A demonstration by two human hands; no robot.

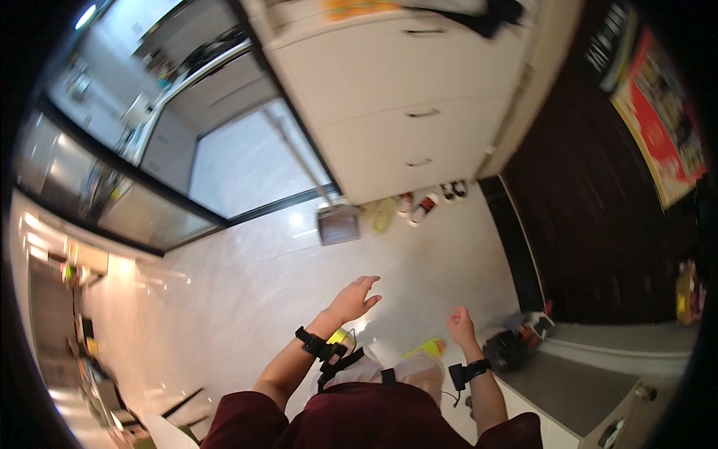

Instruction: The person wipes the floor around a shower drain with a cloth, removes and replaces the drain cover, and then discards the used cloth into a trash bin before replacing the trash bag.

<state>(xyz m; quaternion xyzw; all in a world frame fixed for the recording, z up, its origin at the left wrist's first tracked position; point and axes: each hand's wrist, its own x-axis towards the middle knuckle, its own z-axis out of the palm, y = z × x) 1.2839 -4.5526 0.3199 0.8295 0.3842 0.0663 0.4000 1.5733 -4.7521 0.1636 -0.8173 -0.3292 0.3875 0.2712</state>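
Note:
My left hand (353, 301) hangs over the pale glossy floor (269, 299), fingers stretched and thumb apart, with nothing in it. To its right, my right hand (461, 325) has its fingers curled in, and no object shows in it. A black strap with a small device sits on each wrist. Ahead of my left hand, a grey long-handled dustpan (339, 226) stands on the floor by the cabinet, apart from both hands. Below my hands, yellow-green slippers (428, 348) are on my feet.
A white drawer cabinet (374, 90) stands ahead, with pale green slippers (381, 215) and sneakers (423, 209) at its base. A black-framed glass door (112, 179) and kitchen lie left. A dark door (576, 202) is at right, near a black bag (505, 350) and a low cabinet (591, 382).

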